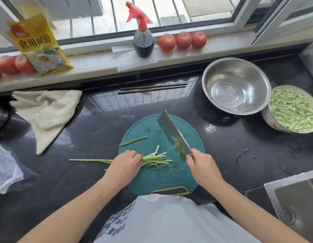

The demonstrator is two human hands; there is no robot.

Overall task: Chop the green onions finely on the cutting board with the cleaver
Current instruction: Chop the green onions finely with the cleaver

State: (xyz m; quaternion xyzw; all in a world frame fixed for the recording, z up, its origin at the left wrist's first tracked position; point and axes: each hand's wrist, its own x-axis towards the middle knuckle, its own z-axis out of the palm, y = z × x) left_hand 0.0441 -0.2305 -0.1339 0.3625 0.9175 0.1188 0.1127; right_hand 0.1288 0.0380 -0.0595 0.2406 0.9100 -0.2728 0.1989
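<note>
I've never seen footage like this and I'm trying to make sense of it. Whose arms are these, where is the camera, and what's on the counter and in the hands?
There is no machine here. A person wears one wide-angle camera on the head, looking down, so the arms are their own.

The right hand grips the cleaver, raised and tilted over the round teal cutting board. The left hand holds down a bundle of green onions, whose long ends stick out past the board's left edge. One loose onion piece lies apart on the board.

On the dark counter are a cloth, chopsticks, a steel colander and a bowl of cut green vegetables. Tomatoes and a spray bottle sit on the windowsill.
</note>
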